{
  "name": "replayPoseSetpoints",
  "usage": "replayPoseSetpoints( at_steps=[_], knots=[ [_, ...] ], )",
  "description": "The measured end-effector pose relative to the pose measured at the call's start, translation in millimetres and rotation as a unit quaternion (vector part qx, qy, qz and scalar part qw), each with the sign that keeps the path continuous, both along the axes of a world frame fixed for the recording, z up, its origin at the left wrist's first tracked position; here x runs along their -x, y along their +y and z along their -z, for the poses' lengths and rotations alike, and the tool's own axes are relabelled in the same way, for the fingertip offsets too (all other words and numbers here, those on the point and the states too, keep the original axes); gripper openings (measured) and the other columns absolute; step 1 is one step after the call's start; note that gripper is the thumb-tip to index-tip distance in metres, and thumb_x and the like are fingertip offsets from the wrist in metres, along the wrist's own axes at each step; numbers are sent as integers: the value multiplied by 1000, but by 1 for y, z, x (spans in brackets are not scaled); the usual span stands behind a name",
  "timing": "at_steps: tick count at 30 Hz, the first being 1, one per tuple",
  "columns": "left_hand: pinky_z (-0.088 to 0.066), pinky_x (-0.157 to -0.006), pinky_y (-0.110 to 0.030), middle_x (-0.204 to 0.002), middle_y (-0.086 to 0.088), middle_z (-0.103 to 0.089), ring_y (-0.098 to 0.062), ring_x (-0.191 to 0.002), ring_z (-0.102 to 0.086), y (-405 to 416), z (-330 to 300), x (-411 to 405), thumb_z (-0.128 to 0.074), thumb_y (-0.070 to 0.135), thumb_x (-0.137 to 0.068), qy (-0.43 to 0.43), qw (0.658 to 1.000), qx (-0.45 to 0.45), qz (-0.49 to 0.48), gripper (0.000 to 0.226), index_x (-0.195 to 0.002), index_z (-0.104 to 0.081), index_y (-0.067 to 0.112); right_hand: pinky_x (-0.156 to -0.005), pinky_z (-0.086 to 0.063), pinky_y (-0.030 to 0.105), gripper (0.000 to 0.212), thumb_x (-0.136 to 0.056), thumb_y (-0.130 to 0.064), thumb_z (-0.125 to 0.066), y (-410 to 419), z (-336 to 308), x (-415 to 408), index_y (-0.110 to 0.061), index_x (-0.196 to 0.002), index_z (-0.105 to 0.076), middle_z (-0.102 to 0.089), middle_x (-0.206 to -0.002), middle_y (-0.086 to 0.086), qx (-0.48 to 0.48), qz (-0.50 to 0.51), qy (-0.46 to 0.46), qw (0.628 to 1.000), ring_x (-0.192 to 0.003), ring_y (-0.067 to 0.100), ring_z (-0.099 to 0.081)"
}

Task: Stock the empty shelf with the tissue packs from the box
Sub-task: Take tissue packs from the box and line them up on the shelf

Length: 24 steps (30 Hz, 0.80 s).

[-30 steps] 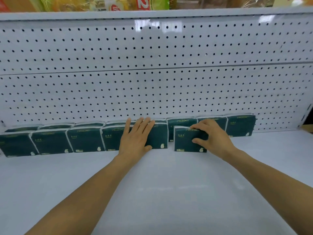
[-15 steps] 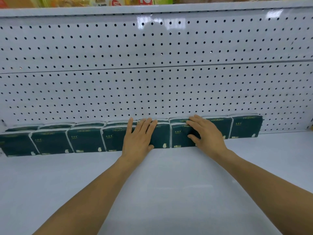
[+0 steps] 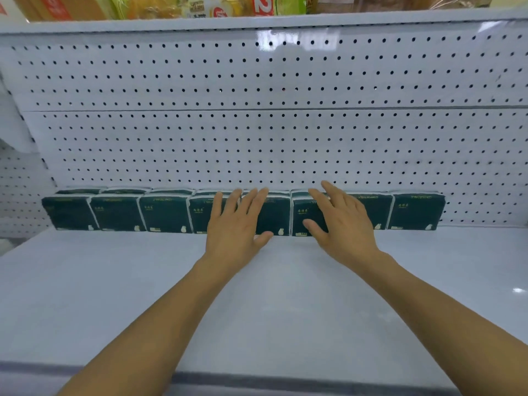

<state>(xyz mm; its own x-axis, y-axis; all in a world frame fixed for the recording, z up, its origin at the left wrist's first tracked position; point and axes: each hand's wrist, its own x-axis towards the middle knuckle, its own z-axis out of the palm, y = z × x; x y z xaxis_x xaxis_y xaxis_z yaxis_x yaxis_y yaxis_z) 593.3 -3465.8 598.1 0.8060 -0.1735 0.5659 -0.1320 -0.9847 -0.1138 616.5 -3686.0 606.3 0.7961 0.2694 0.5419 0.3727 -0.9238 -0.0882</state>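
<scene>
Several dark green tissue packs (image 3: 165, 214) stand in a row along the back of the white shelf (image 3: 257, 295), against the pegboard wall. A second row of packs shows just behind them on the left. My left hand (image 3: 235, 224) lies flat with straight fingers against the front of a middle pack. My right hand (image 3: 340, 221) presses with spread, straight fingers on the neighbouring pack (image 3: 305, 221) to the right, which stands in line with the others. The rightmost pack (image 3: 415, 211) stands untouched. The box is out of view.
The pegboard back wall (image 3: 285, 132) rises behind the packs. An upper shelf (image 3: 257, 22) carries coloured packaged goods. The shelf's front edge (image 3: 257, 378) runs below my forearms. Bare shelf surface lies in front of the row.
My right hand pushed the loose pack back into the front row and its fingers have straightened. My left hand has stayed flat on the middle pack.
</scene>
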Motion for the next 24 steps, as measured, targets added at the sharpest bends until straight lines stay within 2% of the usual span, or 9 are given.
replayPoseSetpoints(
  at_steps=[3, 6, 9, 12, 15, 20, 24],
  knots=[
    [-25, -117, -52, -145, -2, -50, -27, -136, -44, 12, 7, 43, -58, 57, -87, -47, 997, 49, -20, 79, -153, -29, 23, -100, -42, 43, 61, -93, -46, -55, 17, -1, 36, -21, -146, -38, -42, -148, 2, -2, -39, -21, 999, -127, 28, -49],
    [-33, -112, -54, -137, -3, -57, -27, -129, -51, 33, 17, 90, -59, 55, -87, -83, 993, 64, -46, 72, -147, -39, 21, -87, -50, 44, 61, -85, -41, -68, 40, 4, 71, -16, -137, -50, -55, -136, 7, -1, -70, -56, 996, -115, 30, -59],
    [-32, -112, -55, -137, -2, -58, -27, -130, -50, 67, 28, 140, -46, 60, -93, -86, 991, 50, -90, 64, -145, -41, 23, -89, -50, 48, 57, -84, -41, -69, 74, 12, 104, -16, -134, -54, -58, -132, 10, -11, -109, -73, 991, -113, 33, -60],
    [-30, -113, -56, -138, -2, -58, -27, -133, -48, 110, 40, 192, -35, 61, -92, -65, 989, 41, -126, 66, -144, -43, 22, -92, -48, 47, 52, -92, -46, -53, 120, 23, 139, -18, -136, -52, -58, -134, 8, -12, -163, -67, 984, -114, 31, -59],
    [-29, -112, -57, -139, -5, -57, -28, -133, -47, 157, 50, 243, -38, 59, -92, -50, 988, 40, -141, 65, -144, -43, 20, -93, -46, 46, 55, -92, -48, -42, 173, 35, 171, -18, -138, -50, -58, -133, 7, -1, -217, -41, 975, -115, 30, -58],
    [-29, -113, -55, -139, -5, -56, -27, -132, -48, 253, 65, 329, -50, 54, -91, -26, 983, 35, -176, 62, -141, -49, 17, -96, -42, 46, 52, -91, -42, -44, 284, 56, 236, -16, -135, -52, -56, -134, 9, -11, -284, -31, 958, -120, 32, -53],
    [-31, -111, -53, -138, -3, -54, -27, -129, -48, 334, 85, 399, -46, 55, -93, 14, 976, 44, -214, 61, -142, -47, 18, -84, -42, 41, 47, -90, -40, -46, 371, 81, 291, -16, -129, -55, -57, -130, 7, -14, -332, -42, 942, -117, 28, -50]
  ],
)
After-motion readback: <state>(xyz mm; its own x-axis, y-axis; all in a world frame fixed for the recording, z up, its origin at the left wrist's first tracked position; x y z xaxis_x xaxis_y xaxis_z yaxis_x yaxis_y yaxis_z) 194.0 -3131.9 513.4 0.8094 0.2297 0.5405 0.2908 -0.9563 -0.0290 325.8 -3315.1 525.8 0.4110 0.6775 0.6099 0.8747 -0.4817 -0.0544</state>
